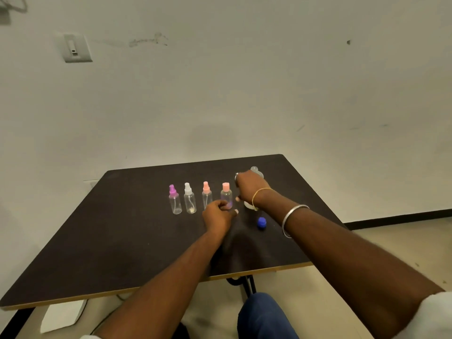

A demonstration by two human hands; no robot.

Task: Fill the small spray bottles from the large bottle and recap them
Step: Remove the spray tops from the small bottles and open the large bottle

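The right hand (249, 189) wraps its fingers round the large bottle (256, 170), whose open neck shows above the knuckles. Its blue cap (261, 222) lies on the table (122, 241) near that wrist. The left hand (218, 214) curls fingers and thumb round the base of a pink-capped spray bottle (226, 194). Three more spray bottles (189, 201) stand left of those fingers. All four look empty and capped, so filling appears not yet begun.

The small spray bottles (175, 203) mid-frame are clear, glossy plastic. The table top (97, 241) is smooth and matt; my bangle (292, 211) is shiny metal.
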